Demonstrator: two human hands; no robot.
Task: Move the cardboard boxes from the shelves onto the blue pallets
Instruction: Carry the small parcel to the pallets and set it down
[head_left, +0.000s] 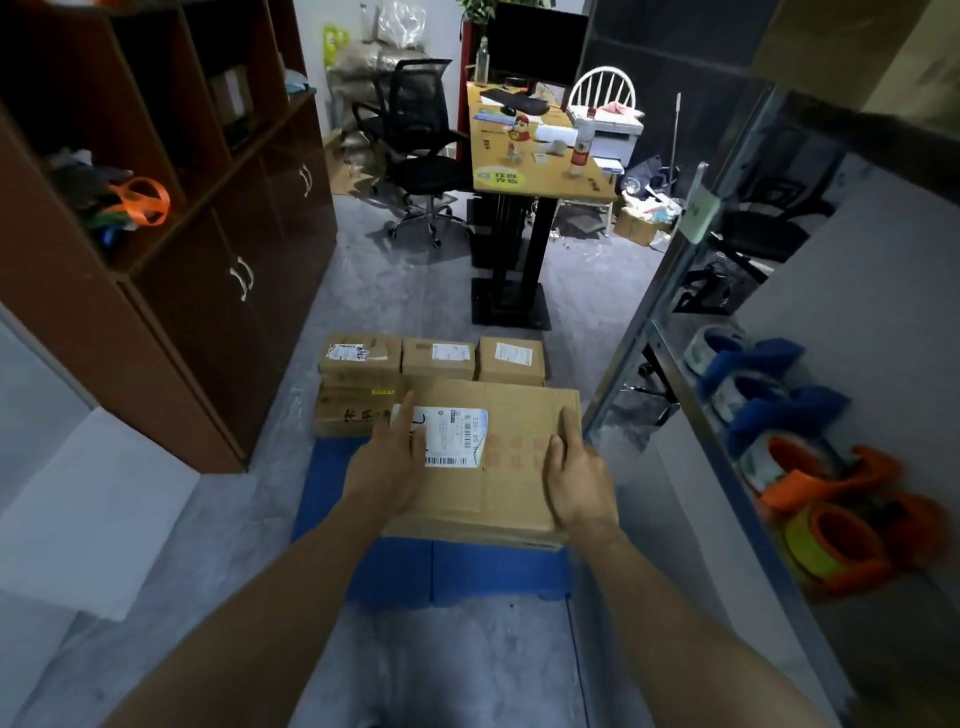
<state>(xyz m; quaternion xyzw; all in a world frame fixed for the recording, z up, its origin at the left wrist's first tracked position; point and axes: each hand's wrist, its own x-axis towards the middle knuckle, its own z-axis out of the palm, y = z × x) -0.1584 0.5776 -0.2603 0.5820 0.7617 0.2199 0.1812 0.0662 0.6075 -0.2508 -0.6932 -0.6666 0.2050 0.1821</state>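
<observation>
- Cardboard front and centre: the big box (498, 483) sits on the near half of the blue pallet (467, 571). Its underside is hidden, so I cannot tell if it is fully set down.
- Left hand (387, 467) lies flat on the box top, fingers straight. The fingertips overlap the white shipping label (457, 436) and cover part of its print.
- Right hand (576, 478) is flat too, close to the box's right edge, fingers stretched forward and held together. Neither hand curls round anything.
- At the pallet's far end, three small boxes (439, 358) stand in a row, touching side by side. Their labels are too blurred to read.
- On the pallet's far left is a low box (345, 413) with black handwriting, partly cut off by the big box.
- Of the pallet itself, only the near face and a left strip show.
- Right of the pallet stands a metal shelf (670, 270) holding blue and orange items, smeared by blur.
- Left of the pallet is a brown cabinet (208, 291); beyond it are a yellow desk (550, 176) and a black office chair (415, 124).
</observation>
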